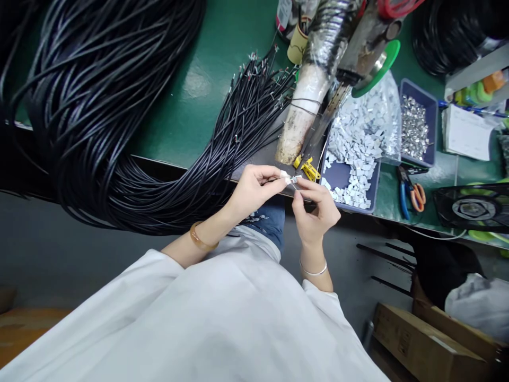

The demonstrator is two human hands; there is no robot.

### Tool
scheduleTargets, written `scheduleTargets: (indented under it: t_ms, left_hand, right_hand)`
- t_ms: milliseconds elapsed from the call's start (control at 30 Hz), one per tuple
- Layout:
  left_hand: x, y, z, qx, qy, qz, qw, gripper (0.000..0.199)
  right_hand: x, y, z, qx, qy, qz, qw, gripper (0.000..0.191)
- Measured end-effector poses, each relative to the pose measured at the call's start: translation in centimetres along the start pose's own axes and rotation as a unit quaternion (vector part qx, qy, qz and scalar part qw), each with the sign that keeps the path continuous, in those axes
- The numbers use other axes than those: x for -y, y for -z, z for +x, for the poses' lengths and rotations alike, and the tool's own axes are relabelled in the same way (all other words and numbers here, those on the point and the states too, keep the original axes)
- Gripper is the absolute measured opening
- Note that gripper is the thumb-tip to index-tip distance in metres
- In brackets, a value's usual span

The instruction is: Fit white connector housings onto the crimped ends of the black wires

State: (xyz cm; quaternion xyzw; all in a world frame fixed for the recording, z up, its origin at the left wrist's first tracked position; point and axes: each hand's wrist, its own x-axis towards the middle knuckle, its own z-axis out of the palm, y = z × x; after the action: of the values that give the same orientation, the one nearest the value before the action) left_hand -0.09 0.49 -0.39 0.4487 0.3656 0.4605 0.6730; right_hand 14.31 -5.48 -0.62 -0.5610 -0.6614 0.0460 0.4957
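My left hand (256,188) and my right hand (318,209) meet in front of the bench edge, fingertips almost touching. A small white piece (285,176) sits at the pinched fingertips of my left hand. Thumb and forefinger of my right hand close on a tiny silver-grey piece (295,180), too small to name. Just beyond them lies a yellow clip-like tool (309,168). Right of it, a blue-grey tray (373,193) holds many small pale pieces (353,154). To the left, a bundle of black cables (242,114) lies with its stripped ends pointing away from me.
A thick coil of black cable (99,122) hangs over the bench edge. Behind my hands stands a plastic-wrapped tube (306,101). Further right are a bin of metal parts (415,124), pliers (411,193), papers (467,132) and a black fan (475,208). Cardboard boxes (425,345) stand below.
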Motion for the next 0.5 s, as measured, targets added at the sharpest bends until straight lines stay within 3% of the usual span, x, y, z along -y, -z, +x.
scheduleTargets:
  t_ms: [100, 367, 500]
  left_hand:
    - [-0.07, -0.12, 0.04, -0.009, -0.001, 0.011, 1.000, 0.010]
    - [0.20, -0.54, 0.43, -0.044, -0.006, 0.019, 0.999, 0.006]
    - [0.04, -0.74, 0.59, -0.062, 0.001, -0.008, 0.998, 0.009]
  right_hand:
    - [-0.43, -0.19, -0.19, -0.002, 0.028, -0.024, 0.999, 0.012]
    - [-0.55, -0.48, -0.03, 0.000, -0.014, -0.017, 1.000, 0.007]
    - [-0.49, -0.63, 0.53, 0.003, 0.003, -0.032, 0.999, 0.002]
